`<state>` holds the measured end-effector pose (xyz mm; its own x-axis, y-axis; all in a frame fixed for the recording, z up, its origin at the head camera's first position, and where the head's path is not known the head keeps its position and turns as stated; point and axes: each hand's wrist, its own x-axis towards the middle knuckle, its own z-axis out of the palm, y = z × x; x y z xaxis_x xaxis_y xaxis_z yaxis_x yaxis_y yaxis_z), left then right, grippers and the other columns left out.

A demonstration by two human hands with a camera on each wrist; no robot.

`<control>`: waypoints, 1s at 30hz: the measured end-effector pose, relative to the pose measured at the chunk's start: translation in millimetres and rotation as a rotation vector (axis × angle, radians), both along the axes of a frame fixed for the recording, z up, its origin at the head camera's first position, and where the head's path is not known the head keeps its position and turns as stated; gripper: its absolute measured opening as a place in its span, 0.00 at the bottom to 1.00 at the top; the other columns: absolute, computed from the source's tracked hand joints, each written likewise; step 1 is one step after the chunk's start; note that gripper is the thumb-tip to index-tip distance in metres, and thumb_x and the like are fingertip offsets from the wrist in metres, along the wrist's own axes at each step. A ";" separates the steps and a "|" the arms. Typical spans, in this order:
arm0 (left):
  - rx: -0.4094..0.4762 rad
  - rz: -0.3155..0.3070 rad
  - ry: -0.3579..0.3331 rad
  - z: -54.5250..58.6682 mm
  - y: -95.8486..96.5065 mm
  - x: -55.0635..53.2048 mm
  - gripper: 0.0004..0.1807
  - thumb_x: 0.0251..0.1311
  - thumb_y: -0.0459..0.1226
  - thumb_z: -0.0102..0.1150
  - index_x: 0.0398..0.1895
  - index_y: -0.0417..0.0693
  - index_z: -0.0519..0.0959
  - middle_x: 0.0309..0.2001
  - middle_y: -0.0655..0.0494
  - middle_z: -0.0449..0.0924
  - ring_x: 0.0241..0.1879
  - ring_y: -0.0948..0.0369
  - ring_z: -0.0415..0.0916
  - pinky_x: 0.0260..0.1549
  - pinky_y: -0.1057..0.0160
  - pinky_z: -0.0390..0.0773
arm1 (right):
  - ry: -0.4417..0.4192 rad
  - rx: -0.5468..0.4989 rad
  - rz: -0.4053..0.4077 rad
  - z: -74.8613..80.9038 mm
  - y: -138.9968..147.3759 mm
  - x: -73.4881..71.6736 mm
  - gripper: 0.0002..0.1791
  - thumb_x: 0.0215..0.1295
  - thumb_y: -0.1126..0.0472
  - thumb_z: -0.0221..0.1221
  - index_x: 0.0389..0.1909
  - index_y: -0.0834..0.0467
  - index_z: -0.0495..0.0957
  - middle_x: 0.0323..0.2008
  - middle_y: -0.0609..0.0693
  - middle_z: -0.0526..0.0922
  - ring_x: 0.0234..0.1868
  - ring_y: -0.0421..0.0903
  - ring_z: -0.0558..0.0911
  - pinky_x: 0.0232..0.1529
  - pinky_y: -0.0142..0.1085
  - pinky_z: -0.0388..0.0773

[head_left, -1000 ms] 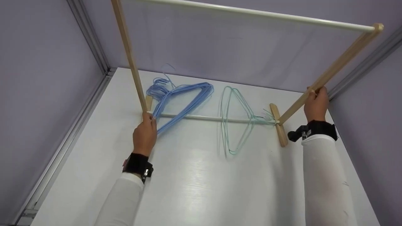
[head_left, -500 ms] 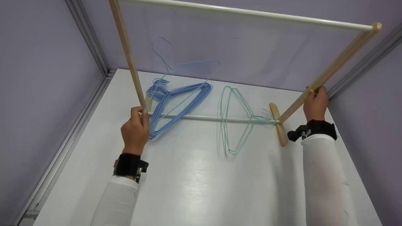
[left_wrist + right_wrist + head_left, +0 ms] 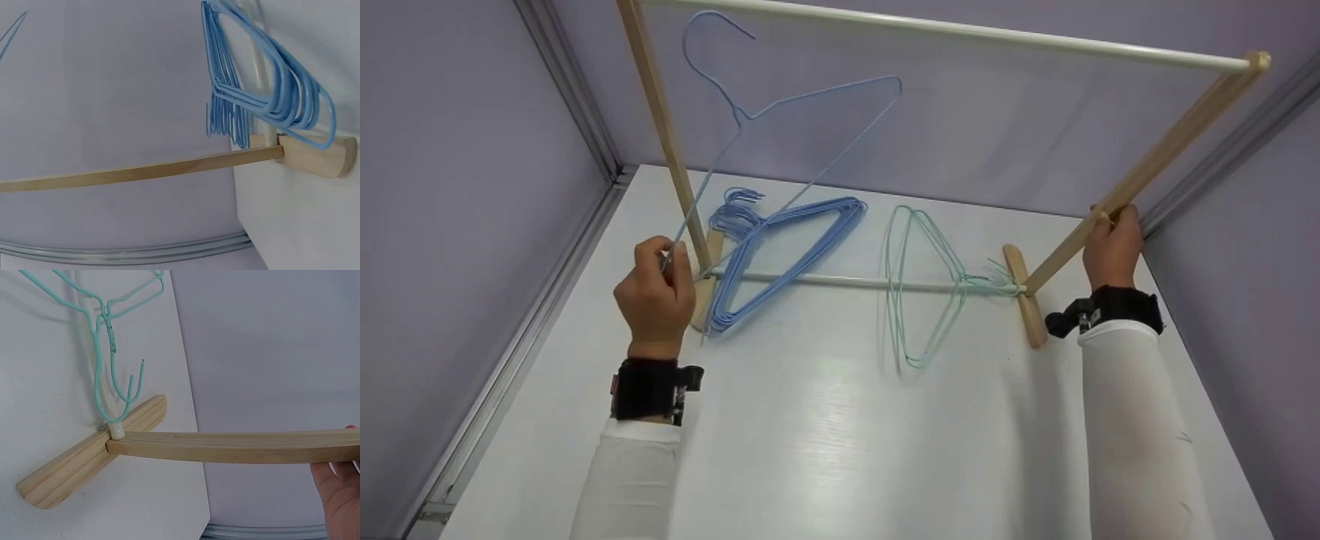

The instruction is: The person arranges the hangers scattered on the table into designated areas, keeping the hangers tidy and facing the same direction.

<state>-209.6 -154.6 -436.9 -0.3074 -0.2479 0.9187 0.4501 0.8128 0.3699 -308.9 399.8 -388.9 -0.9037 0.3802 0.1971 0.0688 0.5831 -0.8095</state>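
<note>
My left hand (image 3: 656,296) pinches one blue wire hanger (image 3: 825,90) by a lower corner, its hook pointing up near the rack's top bar (image 3: 960,28). Beneath it a stack of blue wire hangers (image 3: 802,262) lies across the rack's lower bar (image 3: 847,281); the left wrist view shows their bunched ends. My right hand (image 3: 1114,247) grips the right wooden post (image 3: 1170,154) of the rack, and in the right wrist view its fingers (image 3: 332,486) lie against that post. Mint green wire hangers (image 3: 896,300) lie over the lower bar at the right.
The rack stands on a white table (image 3: 810,450). Its left post (image 3: 660,112) rises beside my left hand, and wooden feet (image 3: 1024,296) rest on the tabletop. Pale walls (image 3: 457,187) enclose the table at the back and both sides.
The left hand has moved left and away from the stack, lifting a single blue hanger up off it towards the top bar. The right hand and the green hangers stay in place.
</note>
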 end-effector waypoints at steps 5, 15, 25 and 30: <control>0.053 0.021 0.036 12.2 -2.4 -0.4 0.13 0.74 0.41 0.51 0.41 0.38 0.73 0.14 0.47 0.65 0.10 0.54 0.59 0.14 0.58 0.51 | 0.000 0.006 0.007 0.2 1.2 -1.3 0.26 0.83 0.57 0.34 0.74 0.64 0.57 0.70 0.60 0.68 0.70 0.52 0.69 0.66 0.39 0.67; 0.092 0.079 -0.073 24.9 -8.8 -4.2 0.05 0.69 0.31 0.55 0.43 0.37 0.71 0.18 0.43 0.67 0.12 0.50 0.64 0.15 0.57 0.55 | 0.014 0.014 -0.002 -2.1 1.9 -2.5 0.24 0.83 0.58 0.34 0.72 0.66 0.60 0.70 0.61 0.69 0.69 0.53 0.70 0.66 0.40 0.68; 0.070 0.101 -0.135 35.5 -11.6 -10.3 0.08 0.73 0.33 0.54 0.43 0.34 0.73 0.18 0.42 0.68 0.12 0.50 0.63 0.16 0.57 0.54 | 0.018 0.025 0.000 -0.8 1.6 -1.4 0.24 0.83 0.59 0.35 0.71 0.66 0.59 0.69 0.60 0.70 0.69 0.53 0.71 0.66 0.41 0.69; 0.070 0.107 -0.158 35.5 -14.5 -11.8 0.09 0.74 0.34 0.53 0.44 0.34 0.73 0.18 0.42 0.68 0.12 0.50 0.63 0.16 0.57 0.54 | 0.019 0.025 0.000 -2.5 2.3 -3.0 0.24 0.82 0.59 0.35 0.70 0.67 0.61 0.68 0.61 0.70 0.68 0.53 0.71 0.66 0.40 0.69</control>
<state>-221.4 -169.1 -401.4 -0.4150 -0.3480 0.8406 0.2944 0.8229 0.4860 -311.9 402.1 -391.4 -0.8997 0.3750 0.2234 0.0537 0.6030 -0.7959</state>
